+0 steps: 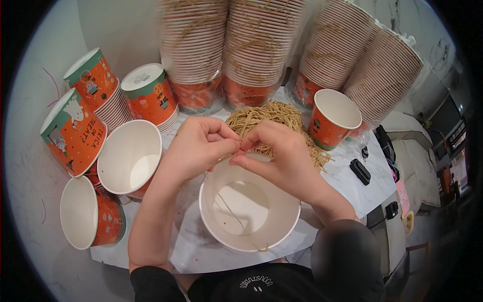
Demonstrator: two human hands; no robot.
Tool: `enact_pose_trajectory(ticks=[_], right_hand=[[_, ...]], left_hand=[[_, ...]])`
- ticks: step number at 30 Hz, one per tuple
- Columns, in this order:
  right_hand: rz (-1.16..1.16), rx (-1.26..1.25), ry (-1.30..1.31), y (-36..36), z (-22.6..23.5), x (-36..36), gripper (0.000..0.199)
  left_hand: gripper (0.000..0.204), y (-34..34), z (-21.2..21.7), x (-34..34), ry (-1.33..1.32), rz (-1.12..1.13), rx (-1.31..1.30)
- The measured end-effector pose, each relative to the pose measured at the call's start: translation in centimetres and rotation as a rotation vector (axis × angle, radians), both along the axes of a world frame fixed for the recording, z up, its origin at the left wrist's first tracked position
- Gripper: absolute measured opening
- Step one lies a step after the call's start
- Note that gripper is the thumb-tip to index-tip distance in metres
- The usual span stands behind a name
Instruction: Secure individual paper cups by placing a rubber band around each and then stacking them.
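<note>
My left hand (pixel 205 146) and my right hand (pixel 280 153) meet fingertip to fingertip above the far rim of a white-lined paper bucket (pixel 292 214). Both are closed in a pinch on a thin tan string (pixel 226 204), mostly hidden at the fingertips. From beneath my left hand the string hangs slantwise into the bucket. A short bit of string also shows at the bucket's near rim. Just behind my hands lies a heap of tan strings (pixel 274 111).
Upended orange-and-green buckets (pixel 78 133) and open ones (pixel 128 161) crowd the left. Tall plastic-wrapped bucket stacks (pixel 193 50) line the back. An orange bucket (pixel 329 123) stands right of the string heap, near a small black case (pixel 359 171). A sofa (pixel 415 161) is beyond the table.
</note>
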State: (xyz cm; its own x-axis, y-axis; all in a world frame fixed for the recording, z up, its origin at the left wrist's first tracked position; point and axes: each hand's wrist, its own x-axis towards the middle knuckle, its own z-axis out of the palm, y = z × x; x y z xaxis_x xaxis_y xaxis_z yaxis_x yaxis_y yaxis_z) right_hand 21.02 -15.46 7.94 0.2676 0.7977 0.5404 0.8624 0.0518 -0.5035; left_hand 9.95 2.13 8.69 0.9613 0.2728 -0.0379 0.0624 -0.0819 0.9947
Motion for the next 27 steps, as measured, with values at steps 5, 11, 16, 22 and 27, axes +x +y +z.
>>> enact_pose_trajectory(ticks=[5, 11, 16, 22, 27], right_hand=[[-0.085, 0.082, -0.049, 0.3, -0.8, -0.4, 0.016], [0.007, 0.091, 0.172, 0.5, -0.9, -0.1, 0.013], [0.011, 0.054, 0.232, 0.5, -0.8, 0.1, 0.012], [0.024, 0.004, 0.316, 0.5, -0.7, 0.4, 0.012], [0.052, -0.002, 0.295, 0.5, -0.7, 0.4, 0.011]], left_hand=[[0.013, 0.1, -0.1, 0.2, 0.019, -0.002, -0.023], [0.013, 0.5, -1.4, 0.7, -0.095, -0.036, 0.012], [0.012, 0.5, -1.0, 0.5, -0.034, -0.038, 0.048], [0.014, 0.7, -1.0, 0.7, -0.005, -0.044, -0.011], [0.014, 0.8, -0.9, 0.6, 0.021, -0.07, 0.02]])
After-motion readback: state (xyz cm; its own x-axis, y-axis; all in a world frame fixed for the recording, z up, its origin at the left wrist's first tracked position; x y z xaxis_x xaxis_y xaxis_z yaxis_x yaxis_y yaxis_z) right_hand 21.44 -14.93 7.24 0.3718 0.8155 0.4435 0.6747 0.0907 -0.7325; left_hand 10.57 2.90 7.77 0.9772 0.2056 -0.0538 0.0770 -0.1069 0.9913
